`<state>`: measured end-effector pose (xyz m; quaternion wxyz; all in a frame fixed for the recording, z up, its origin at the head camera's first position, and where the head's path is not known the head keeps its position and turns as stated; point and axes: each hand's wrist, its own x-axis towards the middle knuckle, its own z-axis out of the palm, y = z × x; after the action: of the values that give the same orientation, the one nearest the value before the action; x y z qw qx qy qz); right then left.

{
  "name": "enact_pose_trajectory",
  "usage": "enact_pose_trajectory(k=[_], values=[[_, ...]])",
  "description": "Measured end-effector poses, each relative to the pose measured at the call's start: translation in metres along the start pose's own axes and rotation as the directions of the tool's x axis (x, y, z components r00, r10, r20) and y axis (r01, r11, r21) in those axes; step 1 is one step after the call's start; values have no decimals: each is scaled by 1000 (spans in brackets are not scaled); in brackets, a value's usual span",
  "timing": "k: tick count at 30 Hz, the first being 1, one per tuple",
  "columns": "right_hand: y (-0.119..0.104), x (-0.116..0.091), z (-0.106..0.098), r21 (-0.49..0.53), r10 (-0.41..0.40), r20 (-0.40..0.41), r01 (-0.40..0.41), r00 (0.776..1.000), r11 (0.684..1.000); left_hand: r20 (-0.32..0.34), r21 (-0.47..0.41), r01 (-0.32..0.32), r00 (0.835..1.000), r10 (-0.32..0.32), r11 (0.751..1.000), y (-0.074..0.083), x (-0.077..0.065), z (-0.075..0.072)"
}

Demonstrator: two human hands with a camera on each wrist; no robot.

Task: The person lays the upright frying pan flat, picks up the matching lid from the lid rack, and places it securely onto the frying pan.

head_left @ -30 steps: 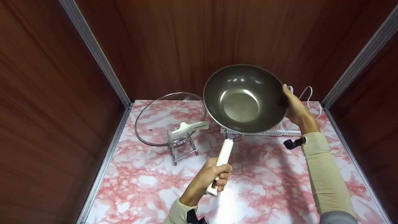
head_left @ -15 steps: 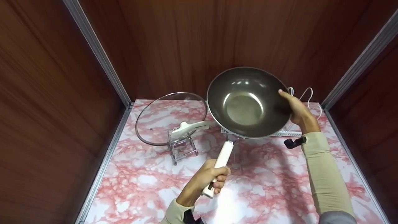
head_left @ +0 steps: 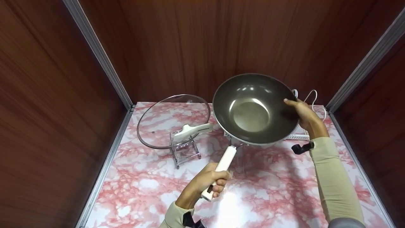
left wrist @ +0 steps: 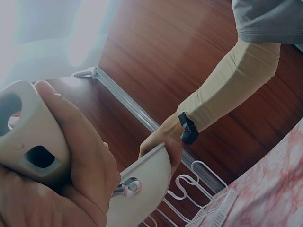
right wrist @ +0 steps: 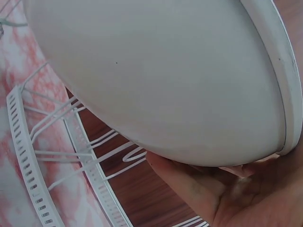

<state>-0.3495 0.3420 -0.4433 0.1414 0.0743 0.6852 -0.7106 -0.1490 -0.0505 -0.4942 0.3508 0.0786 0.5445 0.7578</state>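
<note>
A deep wok [head_left: 253, 117] with a dark inside and a pale outside [right wrist: 165, 80] is held up, its opening tilted toward the head camera. My left hand [head_left: 207, 180] grips its white handle [head_left: 227, 159], fingers wrapped round it; the handle's end with its hanging hole shows close up in the left wrist view. On the far right side, my right hand [head_left: 307, 115] holds the rim, thumb over the inside and the other fingers behind the wall. In the right wrist view that hand [right wrist: 199, 189] lies against the wok's outside, with some fingers hidden.
Left of the wok, a glass lid [head_left: 158, 129] with a white handle [head_left: 193, 131] leans upright in a chrome wire stand [head_left: 199, 155]. Behind the wok, partly hidden, is a white wire dish rack [right wrist: 21, 142]. Wood-grain walls [head_left: 196, 38] enclose the pink marbled table [head_left: 148, 190].
The wok has come down toward the head camera and slightly right, with both hands still holding it. My left hand has shifted down and left; the right thumb now reaches further over the rim.
</note>
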Motion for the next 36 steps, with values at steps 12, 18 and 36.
enact_pose_trajectory(k=[12,18,36], values=[[6,-6,-8,66,4,39,-7,999,998,35,60,31,999,-33,998,4,-2,-14],[7,-9,-14,105,16,72,-23,997,994,49,90,43,998,-48,995,6,-4,-22],[16,-14,-26,111,16,103,-27,995,993,55,123,107,992,-115,987,14,-3,-35]])
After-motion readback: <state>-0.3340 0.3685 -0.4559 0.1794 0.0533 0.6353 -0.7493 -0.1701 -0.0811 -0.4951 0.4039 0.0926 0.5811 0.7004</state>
